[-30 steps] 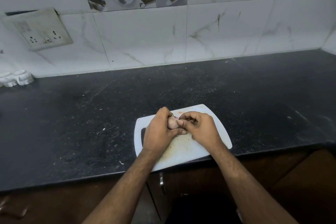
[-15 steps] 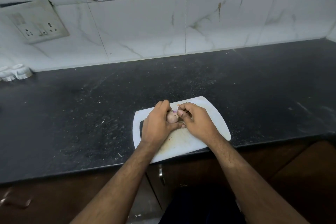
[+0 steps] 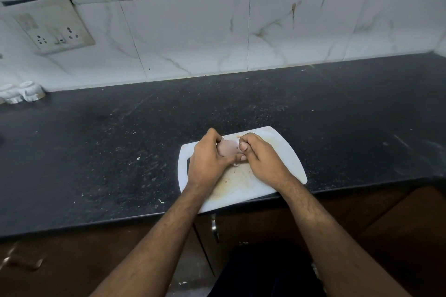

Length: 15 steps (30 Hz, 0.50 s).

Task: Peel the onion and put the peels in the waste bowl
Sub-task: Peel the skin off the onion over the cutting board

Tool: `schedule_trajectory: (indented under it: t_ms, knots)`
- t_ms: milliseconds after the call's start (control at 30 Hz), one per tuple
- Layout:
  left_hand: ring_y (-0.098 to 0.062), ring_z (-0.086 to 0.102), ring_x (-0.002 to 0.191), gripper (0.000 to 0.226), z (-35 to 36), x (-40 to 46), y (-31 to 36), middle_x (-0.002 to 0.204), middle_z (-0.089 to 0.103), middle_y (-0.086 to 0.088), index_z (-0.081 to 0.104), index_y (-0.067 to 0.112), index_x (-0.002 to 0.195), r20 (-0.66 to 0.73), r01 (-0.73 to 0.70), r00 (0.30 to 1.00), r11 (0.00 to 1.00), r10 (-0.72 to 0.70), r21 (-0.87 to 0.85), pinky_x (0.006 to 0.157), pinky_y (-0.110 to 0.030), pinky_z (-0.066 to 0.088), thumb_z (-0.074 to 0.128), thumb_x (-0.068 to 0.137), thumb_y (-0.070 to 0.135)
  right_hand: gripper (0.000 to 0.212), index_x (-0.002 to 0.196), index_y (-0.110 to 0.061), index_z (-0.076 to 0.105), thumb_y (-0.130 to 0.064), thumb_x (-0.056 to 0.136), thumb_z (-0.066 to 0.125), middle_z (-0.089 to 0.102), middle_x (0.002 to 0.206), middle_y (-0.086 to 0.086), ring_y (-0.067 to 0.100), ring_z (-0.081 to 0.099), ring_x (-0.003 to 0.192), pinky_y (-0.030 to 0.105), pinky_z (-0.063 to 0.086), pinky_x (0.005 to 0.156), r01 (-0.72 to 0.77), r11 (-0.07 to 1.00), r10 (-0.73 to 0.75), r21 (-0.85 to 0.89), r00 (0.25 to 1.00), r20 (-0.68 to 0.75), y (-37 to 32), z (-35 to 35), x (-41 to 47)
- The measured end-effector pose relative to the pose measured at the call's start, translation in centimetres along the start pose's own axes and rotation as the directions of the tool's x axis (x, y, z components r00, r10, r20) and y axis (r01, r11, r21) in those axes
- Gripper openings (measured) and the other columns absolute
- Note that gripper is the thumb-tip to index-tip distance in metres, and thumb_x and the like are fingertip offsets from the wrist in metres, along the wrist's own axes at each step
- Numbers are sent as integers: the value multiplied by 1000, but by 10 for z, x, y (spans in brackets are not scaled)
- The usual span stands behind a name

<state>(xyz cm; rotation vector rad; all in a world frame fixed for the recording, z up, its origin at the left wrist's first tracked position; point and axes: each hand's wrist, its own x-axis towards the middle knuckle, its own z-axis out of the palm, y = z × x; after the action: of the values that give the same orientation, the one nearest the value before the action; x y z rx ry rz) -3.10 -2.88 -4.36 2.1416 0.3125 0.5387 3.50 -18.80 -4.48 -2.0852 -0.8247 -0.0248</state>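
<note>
Onion (image 3: 228, 148), pale side up and axis unclear, sits gripped in the left hand (image 3: 207, 164) while the right hand (image 3: 261, 160) pinches its edge above the cutting board (image 3: 287, 152).

A small, pale pinkish onion (image 3: 228, 149) sits held just above the white cutting board (image 3: 284, 152), mostly hidden, its smooth side showing.

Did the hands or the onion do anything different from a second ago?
Hardly. The left hand still grips the onion over the white cutting board, and the right hand still picks at its skin. No peel has visibly come away. Only the camera shifted a little.
</note>
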Motion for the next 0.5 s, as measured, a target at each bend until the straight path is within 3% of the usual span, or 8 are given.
schedule_trajectory:
  t_ms: [167, 300, 433, 500]
  knots:
    - [-1, 55, 68, 55, -1, 1, -3, 80, 65, 8, 54, 19, 89, -61, 53, 996, 987, -63, -149, 63, -25, 47, 100, 67, 42, 16, 98, -13, 55, -19, 109, 45, 57, 92, -8, 7, 53, 85, 20, 42, 74, -5, 1000, 6, 14, 1000, -17, 1, 0, 1]
    - [3, 56, 68, 48, -2, 5, -7, 84, 67, 8, 59, 12, 95, -60, 84, 993, 961, -103, -264, 63, -20, 49, 99, 73, 29, 16, 100, -15, 53, -22, 110, 42, 58, 95, -5, 9, 54, 85, 15, 41, 71, -21, 1000, 21, -12, 1000, -14, -1, -1, 1]
    - [-6, 66, 80, 52, -2, 7, -8, 97, 73, -4, 59, 6, 106, 0, 118, 992, 906, -130, -407, 68, -26, 59, 96, 74, 24, 15, 98, -18, 51, -18, 109, 42, 57, 95, -4, 8, 52, 84, 15, 40, 69, -26, 999, 26, -31, 1000, -13, 0, -1, 1]
    - [-16, 70, 81, 51, -2, 7, -7, 107, 76, -15, 57, 9, 108, 29, 122, 992, 862, -125, -493, 57, -23, 57, 92, 76, 30, 14, 97, -19, 50, -16, 109, 42, 57, 96, -3, 11, 54, 85, 18, 40, 69, -34, 998, 34, -53, 999, -12, 0, 0, 1]
